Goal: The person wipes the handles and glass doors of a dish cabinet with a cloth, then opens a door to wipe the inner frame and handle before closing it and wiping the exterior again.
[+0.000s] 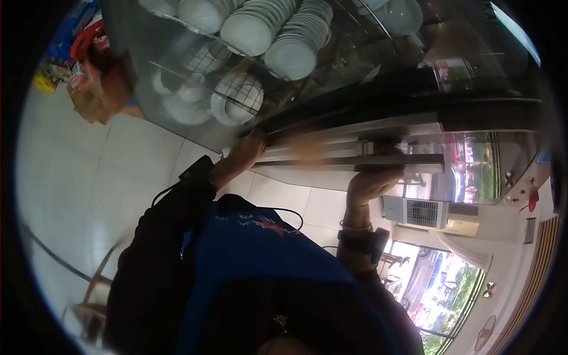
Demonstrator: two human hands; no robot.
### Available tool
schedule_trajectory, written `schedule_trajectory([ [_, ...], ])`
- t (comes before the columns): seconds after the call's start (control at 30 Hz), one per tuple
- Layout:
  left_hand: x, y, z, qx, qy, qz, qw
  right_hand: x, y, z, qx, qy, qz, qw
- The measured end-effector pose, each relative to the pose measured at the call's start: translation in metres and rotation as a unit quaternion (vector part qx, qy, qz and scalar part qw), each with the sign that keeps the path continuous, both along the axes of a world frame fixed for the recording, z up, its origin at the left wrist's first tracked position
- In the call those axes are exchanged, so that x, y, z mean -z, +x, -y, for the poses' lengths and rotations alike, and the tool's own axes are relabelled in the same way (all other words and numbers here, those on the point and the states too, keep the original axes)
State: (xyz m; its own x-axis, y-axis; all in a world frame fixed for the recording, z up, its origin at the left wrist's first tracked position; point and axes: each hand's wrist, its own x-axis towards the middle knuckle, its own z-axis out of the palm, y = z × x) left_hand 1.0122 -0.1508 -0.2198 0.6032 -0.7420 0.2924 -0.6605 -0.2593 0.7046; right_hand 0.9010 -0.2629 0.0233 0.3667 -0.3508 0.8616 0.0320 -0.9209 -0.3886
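A long, pale, metal-edged panel (355, 161) lies across the front of a glass-fronted dish cabinet, blurred in parts. Near its left end, my left hand (245, 152) is closed on its edge, with the fingertips partly hidden. My right hand (377, 180) grips the panel farther right, its palm below and its fingers wrapped round the dark edge strip. Behind the panel, stacked white bowls (291, 58) and a wire basket with white dishes (238, 97) show inside the cabinet.
At the upper left, red and brown bags (97, 89) rest near the tiled floor (139, 142). A wooden chair (97, 290) is at the lower left. An air cooler (423, 213) stands at the right, near a bright window (444, 284).
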Motion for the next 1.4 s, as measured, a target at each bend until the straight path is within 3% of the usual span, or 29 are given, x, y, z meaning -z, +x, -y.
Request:
schedule_trajectory([
  [0.1,0.004,0.006,-0.03,0.022,-0.038,-0.115,0.992,0.024,-0.02,0.008,0.011,0.02,-0.018,1.0],
  [0.17,-0.027,0.003,-0.047,0.007,-0.062,-0.159,0.985,0.046,-0.035,0.006,0.059,0.089,0.014,0.994],
  [0.2,-0.044,0.001,-0.053,0.062,-0.096,-0.181,0.977,0.039,-0.045,-0.011,0.022,0.181,-0.069,0.981],
  [0.23,-0.06,-0.002,-0.058,0.119,-0.13,-0.204,0.963,0.047,-0.055,-0.021,0.025,0.185,-0.066,0.98],
  [0.3,-0.092,-0.014,-0.068,0.178,-0.287,-0.003,0.941,0.072,-0.071,-0.045,-0.005,0.448,-0.128,0.885],
  [0.37,-0.124,-0.025,-0.082,0.293,-0.216,-0.155,0.919,0.093,-0.079,-0.081,-0.066,0.422,-0.16,0.89],
  [0.43,-0.149,-0.03,-0.086,0.324,-0.173,-0.293,0.883,0.085,-0.076,-0.109,-0.105,0.38,-0.216,0.893],
  [0.47,-0.158,-0.032,-0.087,0.342,-0.212,-0.286,0.869,0.083,-0.076,-0.116,-0.132,0.401,-0.206,0.883],
  [0.57,-0.182,-0.037,-0.086,0.369,-0.189,-0.253,0.874,0.069,-0.089,-0.131,-0.183,0.439,-0.158,0.865],
  [0.63,-0.173,-0.043,-0.076,0.376,-0.206,-0.273,0.861,0.081,-0.103,-0.13,-0.088,0.322,-0.377,0.864],
  [0.67,-0.177,-0.033,-0.072,0.398,-0.14,-0.225,0.878,0.073,-0.102,-0.13,-0.045,0.379,-0.431,0.818],
  [0.7,-0.182,-0.026,-0.07,0.417,-0.072,-0.172,0.89,0.075,-0.105,-0.132,-0.046,0.383,-0.417,0.823],
  [0.8,-0.203,-0.001,-0.054,0.259,-0.12,-0.19,0.939,0.09,-0.128,-0.139,-0.036,0.439,-0.302,0.845],
  [0.83,-0.224,0.007,-0.051,0.22,-0.133,-0.218,0.941,0.081,-0.137,-0.143,-0.055,0.535,-0.263,0.801],
  [0.87,-0.243,0.015,-0.044,0.188,-0.152,-0.223,0.944,0.09,-0.149,-0.143,-0.057,0.559,-0.234,0.793],
  [0.9,-0.251,0.025,-0.036,0.185,-0.188,-0.211,0.941,0.1,-0.158,-0.144,-0.06,0.583,-0.205,0.784],
  [0.97,-0.264,0.032,-0.015,0.179,-0.187,-0.178,0.949,0.101,-0.173,-0.151,-0.014,0.553,-0.169,0.816],
  [1.03,-0.269,0.029,0.008,0.151,-0.233,-0.048,0.959,0.108,-0.193,-0.155,0.012,0.516,-0.166,0.84],
  [1.07,-0.268,0.024,0.014,0.156,-0.228,-0.045,0.96,0.106,-0.2,-0.16,-0.005,0.562,-0.117,0.819],
  [1.23,-0.25,0.011,0.021,0.107,-0.204,-0.119,0.966,0.126,-0.234,-0.171,0.016,0.566,-0.073,0.821],
  [1.3,-0.249,0.013,0.021,0.121,-0.165,-0.146,0.968,0.126,-0.249,-0.172,0.03,0.565,-0.143,0.812],
  [1.37,-0.244,0.011,0.023,0.101,-0.178,-0.163,0.965,0.131,-0.255,-0.176,0.041,0.567,-0.136,0.812],
  [1.4,-0.241,0.002,0.023,0.077,-0.24,-0.125,0.96,0.132,-0.257,-0.179,0.059,0.56,-0.107,0.819],
])
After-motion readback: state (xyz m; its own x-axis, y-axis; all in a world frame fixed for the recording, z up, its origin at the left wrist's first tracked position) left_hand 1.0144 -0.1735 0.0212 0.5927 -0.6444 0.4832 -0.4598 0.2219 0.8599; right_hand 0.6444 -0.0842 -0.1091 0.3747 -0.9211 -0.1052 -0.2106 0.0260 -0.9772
